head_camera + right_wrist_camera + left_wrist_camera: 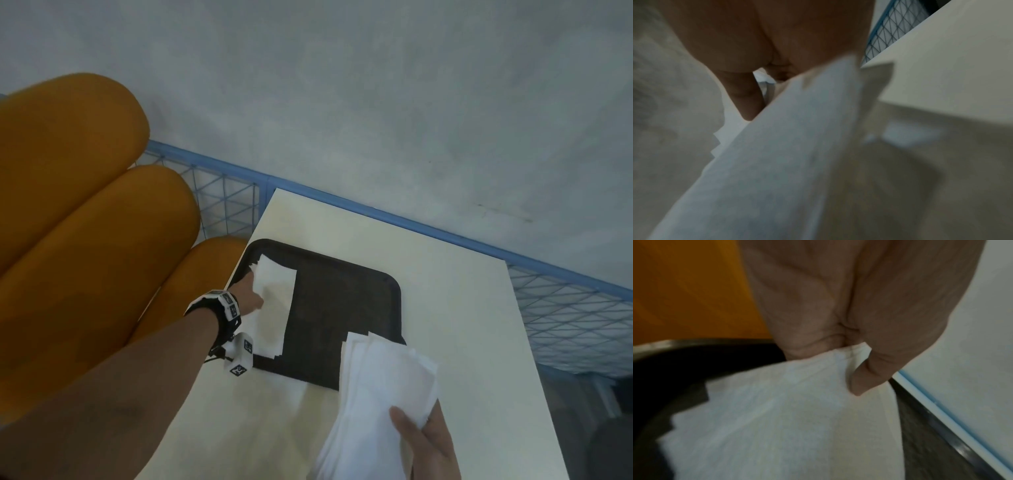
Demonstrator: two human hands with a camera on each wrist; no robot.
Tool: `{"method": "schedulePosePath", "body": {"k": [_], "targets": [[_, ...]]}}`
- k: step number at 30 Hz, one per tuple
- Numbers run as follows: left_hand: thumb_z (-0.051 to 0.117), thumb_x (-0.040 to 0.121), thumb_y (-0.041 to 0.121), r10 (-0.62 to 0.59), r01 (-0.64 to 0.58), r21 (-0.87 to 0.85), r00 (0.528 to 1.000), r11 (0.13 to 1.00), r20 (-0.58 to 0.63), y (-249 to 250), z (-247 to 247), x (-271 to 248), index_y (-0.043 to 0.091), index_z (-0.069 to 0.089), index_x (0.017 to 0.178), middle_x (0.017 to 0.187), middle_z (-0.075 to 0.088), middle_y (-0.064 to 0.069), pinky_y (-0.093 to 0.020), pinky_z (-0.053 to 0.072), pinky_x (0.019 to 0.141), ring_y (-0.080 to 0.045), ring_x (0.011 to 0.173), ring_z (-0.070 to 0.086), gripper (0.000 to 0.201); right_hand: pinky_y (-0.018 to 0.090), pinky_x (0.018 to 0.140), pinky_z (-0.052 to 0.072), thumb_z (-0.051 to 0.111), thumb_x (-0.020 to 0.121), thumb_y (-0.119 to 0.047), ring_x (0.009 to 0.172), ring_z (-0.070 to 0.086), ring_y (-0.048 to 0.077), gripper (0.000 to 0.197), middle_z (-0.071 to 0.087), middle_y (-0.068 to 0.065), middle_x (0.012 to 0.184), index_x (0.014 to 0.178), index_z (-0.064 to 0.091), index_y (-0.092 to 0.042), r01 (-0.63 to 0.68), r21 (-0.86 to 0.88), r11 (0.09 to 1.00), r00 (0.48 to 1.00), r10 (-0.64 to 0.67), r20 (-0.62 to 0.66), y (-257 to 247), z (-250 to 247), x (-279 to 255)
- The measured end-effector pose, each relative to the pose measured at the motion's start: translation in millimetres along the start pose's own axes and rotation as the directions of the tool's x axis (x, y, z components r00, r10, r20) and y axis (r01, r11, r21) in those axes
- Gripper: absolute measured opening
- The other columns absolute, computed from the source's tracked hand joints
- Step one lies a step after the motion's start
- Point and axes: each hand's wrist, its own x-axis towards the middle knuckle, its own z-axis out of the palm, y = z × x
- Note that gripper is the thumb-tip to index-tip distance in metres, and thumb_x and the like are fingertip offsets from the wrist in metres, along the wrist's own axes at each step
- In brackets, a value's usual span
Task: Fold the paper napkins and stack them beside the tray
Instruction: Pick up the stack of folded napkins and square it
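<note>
1. Two hands are at work over a cream table, each holding white napkins.
2. The left hand reaches to the far left of the black tray and pinches a napkin at its upper edge; in the left wrist view the thumb is curled onto the paper with the fingers behind it.
3. That napkin hangs over the tray's left part, its lower edge jagged.
4. The right hand grips a fanned bunch near the tray's near right corner, thumb on top, overlapping that corner.
5. In the right wrist view, blurred, the bunch slants past the curled fingers.
6. An orange cushion sits left of the table, with a blue wire fence behind.
</note>
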Motion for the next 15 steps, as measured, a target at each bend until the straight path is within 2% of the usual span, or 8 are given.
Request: {"method": "schedulePosePath", "body": {"k": [3, 4, 6, 8, 9, 11, 13, 15], "targets": [[0.066, 0.090, 0.021, -0.065, 0.066, 0.028, 0.996, 0.997, -0.060, -6, 9, 8, 0.013, 0.026, 0.149, 0.141, 0.048, -0.010, -0.043, 0.040, 0.105, -0.031, 0.127, 0.049, 0.072, 0.047, 0.097, 0.052, 0.085, 0.060, -0.009, 0.110, 0.069, 0.028, 0.074, 0.074, 0.000, 0.120, 0.129, 0.065, -0.031, -0.113, -0.009, 0.994, 0.994, 0.113, -0.005, 1, 15, 25], [0.068, 0.088, 0.022, -0.067, 0.070, 0.034, 0.994, 0.997, -0.080, -7, 13, 10, 0.014, 0.024, 0.150, 0.140, 0.049, -0.010, -0.042, 0.042, 0.105, -0.031, 0.126, 0.051, 0.076, 0.051, 0.097, 0.052, 0.083, 0.064, -0.013, 0.109, 0.069, 0.029, 0.071, 0.073, -0.001, 0.120, 0.129, 0.064, -0.034, -0.126, -0.044, 0.991, 0.992, 0.125, -0.013, -1, 23, 35], [0.072, 0.085, 0.022, -0.046, 0.057, 0.087, 0.990, 0.995, -0.131, -9, 21, 11, 0.014, 0.014, 0.154, 0.148, 0.043, -0.011, -0.042, 0.041, 0.109, -0.032, 0.133, 0.047, 0.090, 0.046, 0.093, 0.054, 0.071, 0.081, -0.006, 0.103, 0.067, 0.025, 0.050, 0.073, -0.005, 0.112, 0.121, 0.065, -0.035, -0.114, -0.129, 0.985, 0.993, 0.112, -0.023, -3, 40, 61], [0.076, 0.083, 0.025, -0.017, 0.052, 0.171, 0.979, 0.984, -0.201, -12, 29, 9, 0.017, 0.005, 0.156, 0.155, 0.034, -0.011, -0.043, 0.038, 0.112, -0.032, 0.139, 0.041, 0.102, 0.037, 0.083, 0.053, 0.062, 0.090, -0.002, 0.094, 0.064, 0.021, 0.031, 0.070, -0.003, 0.102, 0.107, 0.062, -0.028, -0.108, -0.189, 0.976, 0.994, 0.108, -0.014, -11, 60, 89], [0.077, 0.082, 0.028, -0.002, 0.051, 0.211, 0.974, 0.976, -0.227, -14, 32, 6, 0.019, 0.002, 0.156, 0.155, 0.032, -0.011, -0.043, 0.037, 0.112, -0.032, 0.139, 0.040, 0.105, 0.036, 0.080, 0.052, 0.060, 0.092, -0.004, 0.092, 0.063, 0.021, 0.025, 0.068, 0.001, 0.102, 0.105, 0.058, -0.025, -0.117, -0.228, 0.967, 0.993, 0.115, -0.020, -14, 71, 103], [0.078, 0.081, 0.031, 0.039, 0.021, 0.246, 0.971, 0.969, -0.235, -20, 37, 2, 0.024, 0.002, 0.155, 0.154, 0.031, -0.011, -0.046, 0.037, 0.112, -0.033, 0.140, 0.038, 0.106, 0.039, 0.084, 0.050, 0.059, 0.092, -0.008, 0.093, 0.061, 0.022, 0.024, 0.064, 0.004, 0.107, 0.110, 0.053, -0.023, -0.143, -0.302, 0.942, 0.990, 0.140, -0.033, -12, 89, 132], [0.076, 0.081, 0.033, 0.080, -0.022, 0.285, 0.978, 0.958, -0.193, -28, 41, 0, 0.030, 0.005, 0.154, 0.155, 0.027, -0.010, -0.047, 0.039, 0.112, -0.035, 0.141, 0.034, 0.102, 0.044, 0.091, 0.050, 0.059, 0.091, -0.009, 0.097, 0.060, 0.022, 0.031, 0.062, 0.004, 0.112, 0.117, 0.051, -0.023, -0.171, -0.339, 0.925, 0.985, 0.171, -0.032, -4, 103, 157], [0.074, 0.082, 0.035, 0.129, -0.075, 0.341, 0.982, 0.937, -0.138, -37, 44, 0, 0.035, 0.011, 0.153, 0.158, 0.022, -0.008, -0.045, 0.040, 0.112, -0.034, 0.143, 0.031, 0.095, 0.043, 0.093, 0.050, 0.059, 0.092, -0.008, 0.099, 0.060, 0.022, 0.035, 0.062, 0.003, 0.114, 0.123, 0.051, -0.021, -0.184, -0.361, 0.914, 0.982, 0.185, -0.031, 6, 112, 178]]}}
